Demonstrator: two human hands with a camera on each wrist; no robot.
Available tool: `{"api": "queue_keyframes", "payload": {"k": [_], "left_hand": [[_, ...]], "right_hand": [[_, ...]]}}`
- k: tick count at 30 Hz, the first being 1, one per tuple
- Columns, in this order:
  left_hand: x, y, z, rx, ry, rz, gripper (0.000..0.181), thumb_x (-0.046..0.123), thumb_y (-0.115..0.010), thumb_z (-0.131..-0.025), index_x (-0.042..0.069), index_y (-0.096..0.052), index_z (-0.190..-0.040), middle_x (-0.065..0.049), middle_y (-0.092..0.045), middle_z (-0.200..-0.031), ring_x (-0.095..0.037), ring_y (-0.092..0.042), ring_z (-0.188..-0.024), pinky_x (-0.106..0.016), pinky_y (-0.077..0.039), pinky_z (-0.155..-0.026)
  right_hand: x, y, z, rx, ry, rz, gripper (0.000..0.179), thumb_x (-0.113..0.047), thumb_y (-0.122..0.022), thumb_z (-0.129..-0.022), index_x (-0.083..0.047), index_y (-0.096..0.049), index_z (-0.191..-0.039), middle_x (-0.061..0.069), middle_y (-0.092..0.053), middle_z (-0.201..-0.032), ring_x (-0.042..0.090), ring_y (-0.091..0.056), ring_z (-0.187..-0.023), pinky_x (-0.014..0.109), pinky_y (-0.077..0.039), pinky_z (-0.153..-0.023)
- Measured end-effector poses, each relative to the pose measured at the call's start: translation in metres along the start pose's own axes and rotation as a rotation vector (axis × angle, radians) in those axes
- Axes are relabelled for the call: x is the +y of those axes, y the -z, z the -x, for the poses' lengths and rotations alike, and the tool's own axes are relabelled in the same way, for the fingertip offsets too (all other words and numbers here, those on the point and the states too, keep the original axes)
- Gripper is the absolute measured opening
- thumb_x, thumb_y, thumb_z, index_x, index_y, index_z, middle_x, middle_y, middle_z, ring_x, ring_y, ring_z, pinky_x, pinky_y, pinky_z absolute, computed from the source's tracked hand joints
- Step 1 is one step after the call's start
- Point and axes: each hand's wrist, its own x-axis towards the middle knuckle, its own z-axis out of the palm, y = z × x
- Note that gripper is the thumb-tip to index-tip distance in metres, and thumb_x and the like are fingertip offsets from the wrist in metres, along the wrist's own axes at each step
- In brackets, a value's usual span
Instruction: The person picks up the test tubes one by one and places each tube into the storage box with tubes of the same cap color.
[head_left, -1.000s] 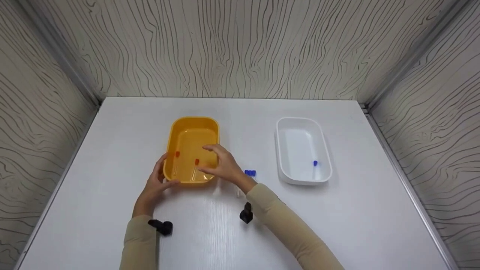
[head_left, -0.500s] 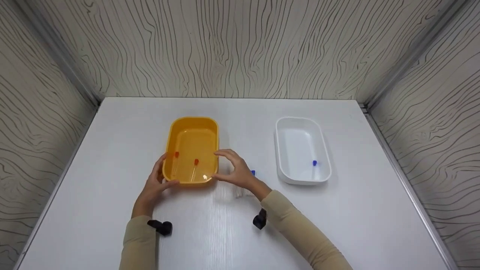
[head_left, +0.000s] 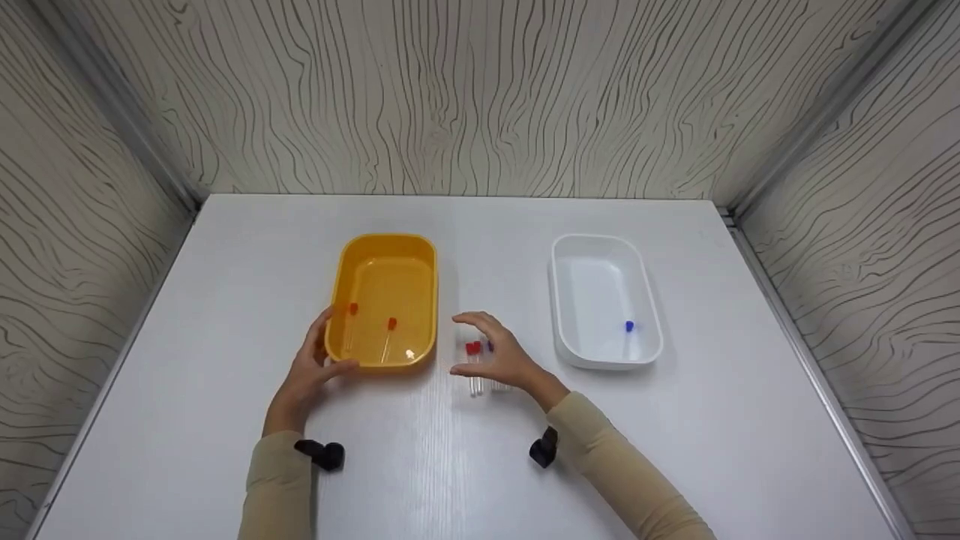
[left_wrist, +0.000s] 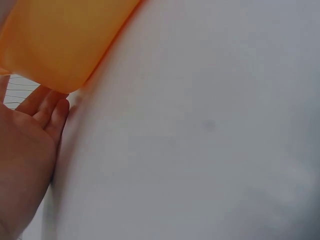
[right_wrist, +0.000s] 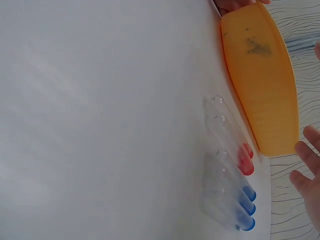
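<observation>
My left hand [head_left: 307,366] holds the near left corner of a yellow-orange plastic tray [head_left: 394,281], thumb on its near wall and fingers along its left side. Inside the tray lie two clear test tubes with red caps [head_left: 391,324]. To the right of it, my right hand [head_left: 501,358] hovers with thumb and fingers spread apart and nothing between them. Beneath that hand, two red-capped test tubes [head_left: 475,367] lie on the table, partly covered by it. Beside them, the right wrist view shows three blue-capped test tubes [right_wrist: 247,207].
A white tray [head_left: 600,285] stands to the right, with one blue-capped test tube [head_left: 629,328] in it. Patterned wall panels [head_left: 450,97] enclose the white table [head_left: 390,472] at the back and sides. A black wrist camera [head_left: 544,448] is worn on each arm.
My right hand has moved from over the yellow-orange tray rightward to above the loose test tubes, uncovering the red-capped ones. My left hand has stayed at the tray corner.
</observation>
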Motion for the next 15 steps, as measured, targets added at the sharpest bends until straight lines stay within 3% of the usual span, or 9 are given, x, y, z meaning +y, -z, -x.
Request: {"api": "queue_keyframes", "payload": {"k": [9, 15], "left_hand": [[-0.001, 0.001, 0.0, -0.017, -0.061, 0.01, 0.093, 0.007, -0.071, -0.084, 0.031, -0.015, -0.154, -0.007, -0.021, -0.162, -0.027, -0.023, -0.15, -0.056, -0.003, -0.125], [0.0, 0.0, 0.001, -0.008, -0.04, -0.02, 0.092, 0.012, -0.072, -0.084, 0.034, -0.015, -0.153, -0.004, -0.022, -0.163, -0.026, -0.023, -0.15, -0.057, -0.003, -0.125]], "right_hand": [[0.013, 0.011, 0.014, -0.077, -0.015, 0.099, 0.082, -0.033, -0.086, -0.069, -0.008, -0.049, -0.138, 0.012, -0.047, -0.146, 0.032, -0.041, -0.139, 0.053, -0.034, -0.116], [0.022, 0.013, 0.021, -0.129, -0.072, 0.184, 0.088, -0.04, -0.085, -0.067, -0.01, -0.047, -0.14, 0.018, -0.038, -0.153, 0.037, -0.03, -0.146, 0.062, -0.009, -0.122]]}}
